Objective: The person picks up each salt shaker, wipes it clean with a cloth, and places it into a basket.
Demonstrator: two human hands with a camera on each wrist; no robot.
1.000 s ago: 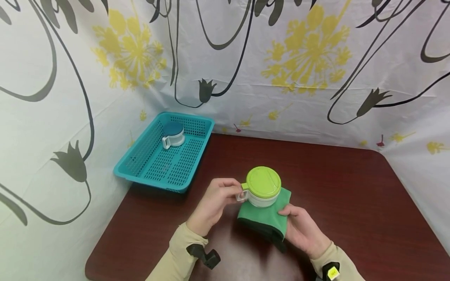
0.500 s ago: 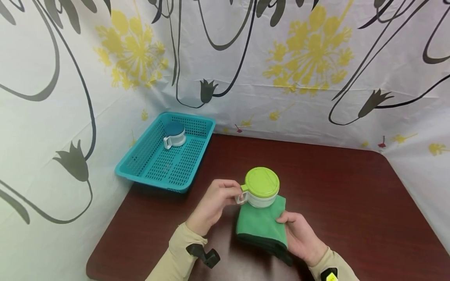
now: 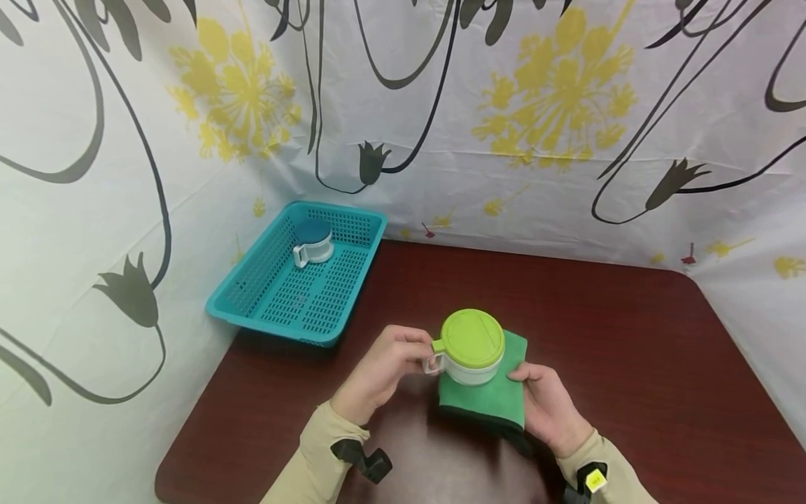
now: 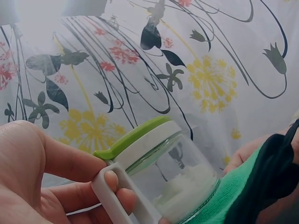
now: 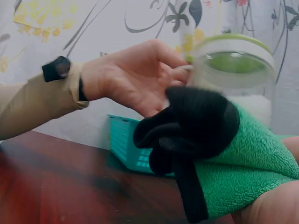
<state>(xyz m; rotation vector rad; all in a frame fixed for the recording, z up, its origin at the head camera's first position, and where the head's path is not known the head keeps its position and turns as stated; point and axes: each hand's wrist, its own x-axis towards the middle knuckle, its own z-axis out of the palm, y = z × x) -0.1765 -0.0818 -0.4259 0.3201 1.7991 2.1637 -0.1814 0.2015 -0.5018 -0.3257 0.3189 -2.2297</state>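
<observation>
A clear seasoning jar (image 4: pixel 180 175) with a lime-green lid (image 3: pixel 472 338), a white collar and a white handle (image 4: pixel 114 196) is held above the table. White contents show through its wall. My left hand (image 3: pixel 392 360) grips the handle, fingers through the loop and thumb near the lid's tab. In my right hand (image 3: pixel 548 402) is a folded green cloth (image 3: pixel 488 402) with a dark edge, thumb on top and fingers mostly hidden beneath. The cloth lies against the jar's side and base; in the right wrist view its dark edge (image 5: pixel 201 121) hangs in front of the jar.
A turquoise perforated basket (image 3: pixel 296 325) stands at the table's back left. Inside sits a similar jar with a blue lid (image 3: pixel 312 231). The dark red table (image 3: pixel 598 336) meets a patterned white curtain (image 3: pixel 428 105) behind and at the sides.
The right hand drew the cloth down toward me along the jar, then moved it back up and right. The jar has dipped slightly toward me, still in the left hand.
</observation>
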